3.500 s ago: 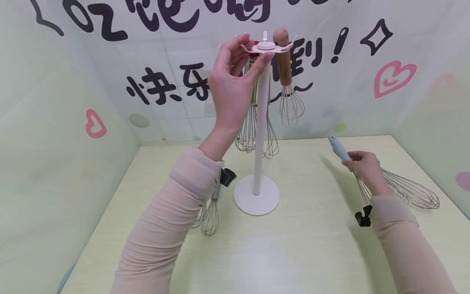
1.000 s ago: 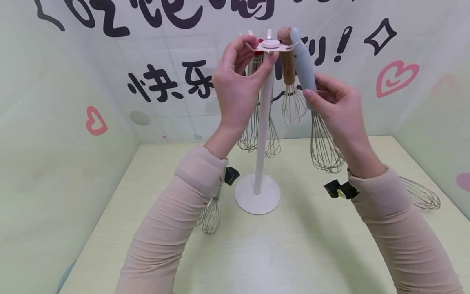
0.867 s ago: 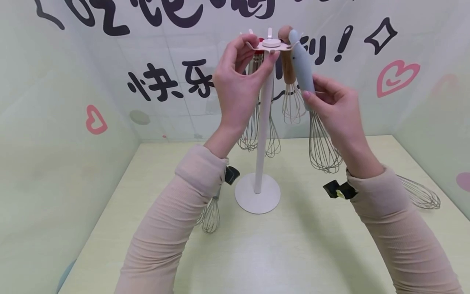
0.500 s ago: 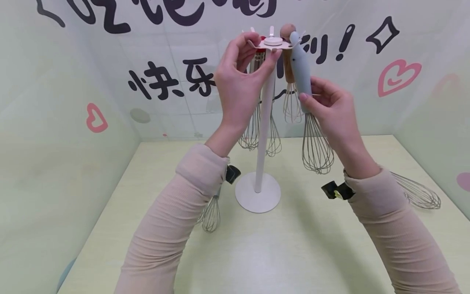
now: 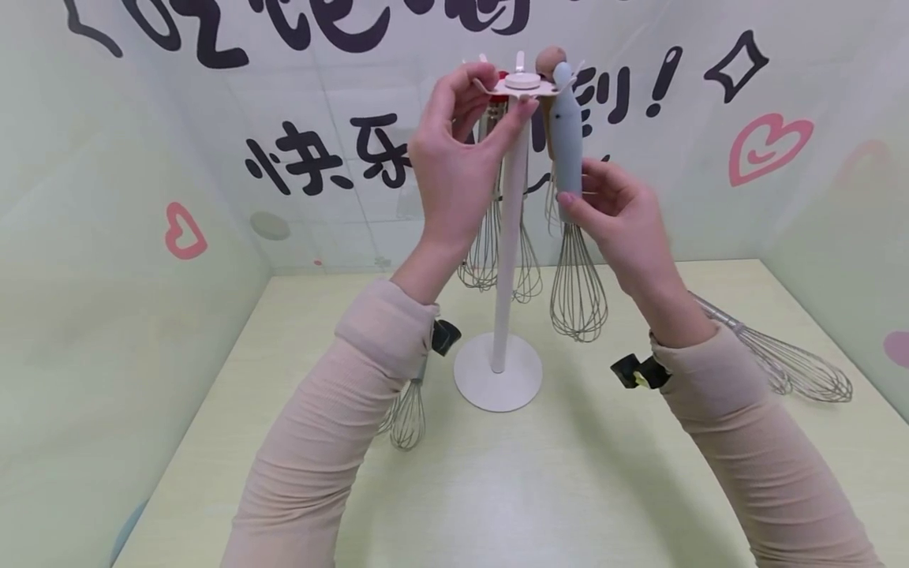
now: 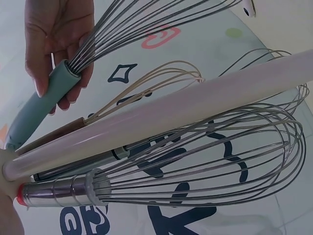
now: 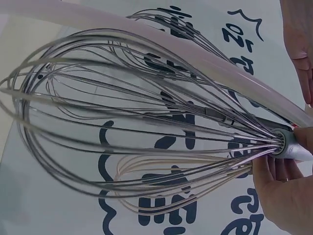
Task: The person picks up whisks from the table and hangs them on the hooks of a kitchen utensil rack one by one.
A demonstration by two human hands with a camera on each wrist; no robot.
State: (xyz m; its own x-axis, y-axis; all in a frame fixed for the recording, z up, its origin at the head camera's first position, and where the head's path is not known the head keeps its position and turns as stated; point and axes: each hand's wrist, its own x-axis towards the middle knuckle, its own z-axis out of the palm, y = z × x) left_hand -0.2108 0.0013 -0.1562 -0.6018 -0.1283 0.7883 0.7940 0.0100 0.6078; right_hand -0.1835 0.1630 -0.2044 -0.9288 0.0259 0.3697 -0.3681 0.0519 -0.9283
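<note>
My left hand (image 5: pixel 458 162) pinches the rim of the white hook disc (image 5: pixel 522 82) atop a white stand (image 5: pixel 506 237). My right hand (image 5: pixel 625 225) grips the lower handle of a blue-handled balloon whisk (image 5: pixel 566 154), wires down. The handle's tip is against a right-hand hook; whether it is hooked on cannot be told. Just behind it hangs a wooden-handled whisk (image 5: pixel 551 60), mostly covered. In the left wrist view, a red-tipped steel whisk (image 6: pixel 63 193) and a dark-banded steel whisk (image 6: pixel 80 165) hang by the pole. The blue whisk's wires (image 7: pixel 146 147) fill the right wrist view.
On the table (image 5: pixel 497 489), steel whisks (image 5: pixel 788 359) lie at the right, partly behind my right forearm. Small whisks (image 5: pixel 407 418) lie at the left, partly hidden by my left sleeve. The round base (image 5: pixel 497 394) stands mid-table; a printed curtain (image 5: pixel 341 229) closes the back.
The right hand has lifted the blue whisk from the table's right side to the stand's top. Within the last second it moves left and turns upright. The left hand keeps its hold.
</note>
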